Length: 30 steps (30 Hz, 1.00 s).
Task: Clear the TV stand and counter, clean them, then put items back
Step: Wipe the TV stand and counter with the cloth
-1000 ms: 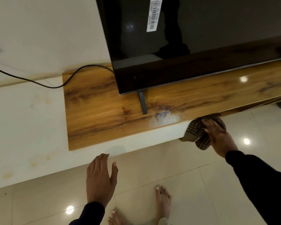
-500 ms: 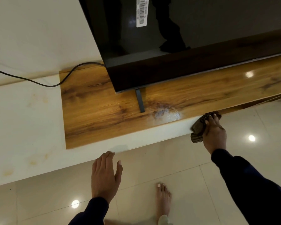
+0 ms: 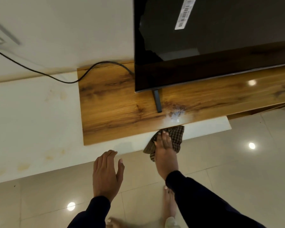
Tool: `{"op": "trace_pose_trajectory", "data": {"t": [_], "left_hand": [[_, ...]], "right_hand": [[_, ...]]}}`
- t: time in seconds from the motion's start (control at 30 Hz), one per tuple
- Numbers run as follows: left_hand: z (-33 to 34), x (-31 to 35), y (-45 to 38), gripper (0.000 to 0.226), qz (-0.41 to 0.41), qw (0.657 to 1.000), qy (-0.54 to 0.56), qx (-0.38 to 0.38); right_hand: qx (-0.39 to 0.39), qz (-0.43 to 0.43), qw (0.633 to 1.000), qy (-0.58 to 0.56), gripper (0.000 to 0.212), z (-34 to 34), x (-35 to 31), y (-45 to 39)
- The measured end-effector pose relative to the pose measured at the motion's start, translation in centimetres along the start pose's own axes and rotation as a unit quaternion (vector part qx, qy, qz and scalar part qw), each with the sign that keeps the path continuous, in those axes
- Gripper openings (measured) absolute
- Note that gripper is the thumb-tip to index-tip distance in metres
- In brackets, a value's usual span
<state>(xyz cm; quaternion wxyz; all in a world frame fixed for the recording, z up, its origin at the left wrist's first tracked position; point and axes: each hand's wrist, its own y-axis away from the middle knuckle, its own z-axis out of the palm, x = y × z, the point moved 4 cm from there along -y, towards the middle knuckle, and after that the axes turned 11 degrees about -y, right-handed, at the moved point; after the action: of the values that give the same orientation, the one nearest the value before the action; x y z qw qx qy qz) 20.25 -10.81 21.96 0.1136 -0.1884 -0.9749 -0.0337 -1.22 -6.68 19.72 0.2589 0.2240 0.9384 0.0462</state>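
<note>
Head view: the wooden TV stand (image 3: 122,112) sits on a white counter (image 3: 31,125). The right hand (image 3: 164,150), pressing the checked cloth (image 3: 176,135), has slid left to the stand's front edge (wiping continues); left hand (image 3: 105,175) hovers, relaxed, holding nothing.

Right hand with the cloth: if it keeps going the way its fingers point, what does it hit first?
Probably the front edge of the wooden stand top; the right hand presses the checked cloth just below it.

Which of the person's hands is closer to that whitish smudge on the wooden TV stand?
The right hand: it presses a checked cloth just below the smudge. The left hand hovers lower and further left, over the floor.
</note>
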Motion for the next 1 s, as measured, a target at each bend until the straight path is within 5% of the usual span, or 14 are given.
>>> {"op": "trace_pose_trajectory", "data": {"t": [0.2, 0.47, 0.63, 0.8, 1.0], "left_hand": [[-1.6, -4.3, 1.5, 0.038, -0.017, 1.0, 0.013, 0.02], [-4.4, -11.1, 3.4, 0.031, -0.065, 0.995, 0.036, 0.065], [-5.3, -14.1, 4.1, 0.026, -0.065, 0.995, 0.052, 0.064], [-7.4, -17.7, 3.7, 0.039, -0.035, 0.994, 0.081, 0.058], [-9.0, -22.3, 2.5, 0.044, 0.001, 0.996, 0.065, 0.069]], "right_hand": [[-0.124, -0.116, 0.985, -0.003, 0.093, 6.2, -9.8, 2.3], [-0.155, -0.255, 0.954, 0.004, 0.076, 10.4, -18.1, 2.9], [-0.223, -0.366, 0.903, -0.011, 0.078, 11.7, -21.8, 1.8], [-0.254, -0.396, 0.882, 0.021, 0.081, 14.9, -26.3, 0.2], [-0.191, -0.307, 0.932, -0.014, 0.058, 15.9, -28.5, -1.5]]}}
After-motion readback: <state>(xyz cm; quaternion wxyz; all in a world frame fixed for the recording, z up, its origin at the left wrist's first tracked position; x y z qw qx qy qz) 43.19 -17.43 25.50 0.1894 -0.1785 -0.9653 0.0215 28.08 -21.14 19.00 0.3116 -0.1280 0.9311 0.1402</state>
